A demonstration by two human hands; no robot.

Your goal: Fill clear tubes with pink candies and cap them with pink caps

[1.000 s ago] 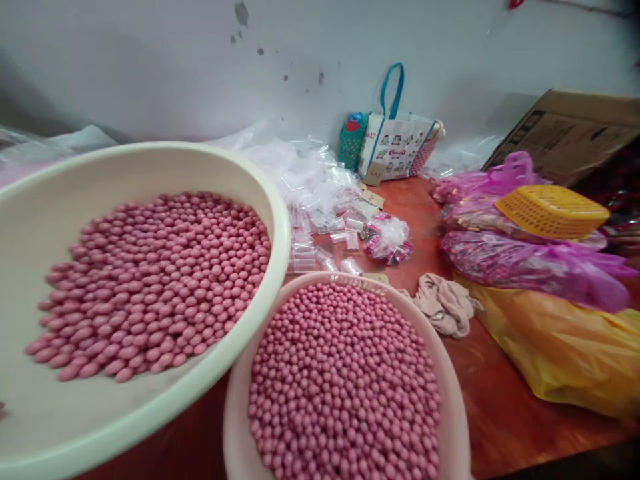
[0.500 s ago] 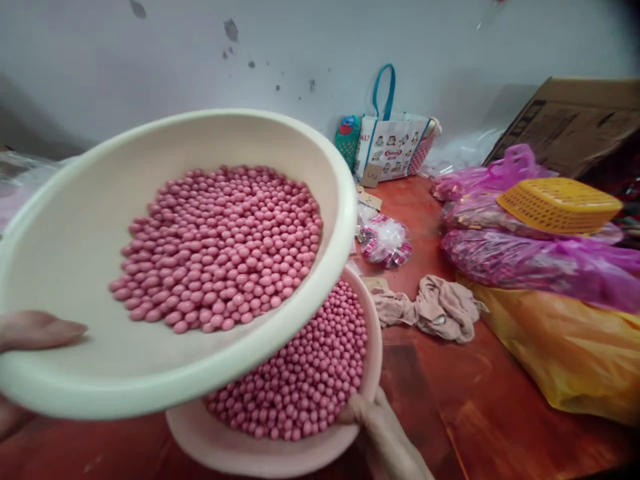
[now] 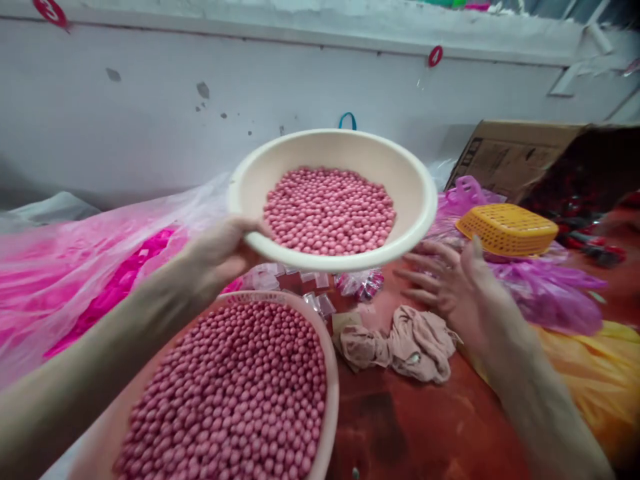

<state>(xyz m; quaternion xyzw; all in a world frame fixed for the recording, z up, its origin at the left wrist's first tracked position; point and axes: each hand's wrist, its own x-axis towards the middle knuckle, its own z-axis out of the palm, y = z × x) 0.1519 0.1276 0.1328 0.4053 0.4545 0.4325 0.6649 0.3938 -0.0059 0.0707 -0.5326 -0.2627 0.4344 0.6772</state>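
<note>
My left hand (image 3: 220,253) grips the near rim of a cream bowl (image 3: 410,177) and holds it up over the table, at arm's length. The bowl holds a heap of pink candies (image 3: 327,210). My right hand (image 3: 447,283) is open with fingers spread, just under the bowl's right side, touching nothing I can make out. A second, pinkish bowl (image 3: 327,373) full of the same pink candies (image 3: 235,400) sits on the table close to me, below my left arm.
A crumpled beige cloth (image 3: 400,343) lies on the red table (image 3: 415,427). A yellow basket (image 3: 507,228) rests on purple plastic bags (image 3: 550,290). A cardboard box (image 3: 505,157) stands behind, pink plastic sheeting (image 3: 100,267) at left, a yellow bag (image 3: 600,360) at right.
The cream bowl has moved away from me, forward and to the right. My right hand let go of the lower bowl's rim and reached out under the raised bowl.
</note>
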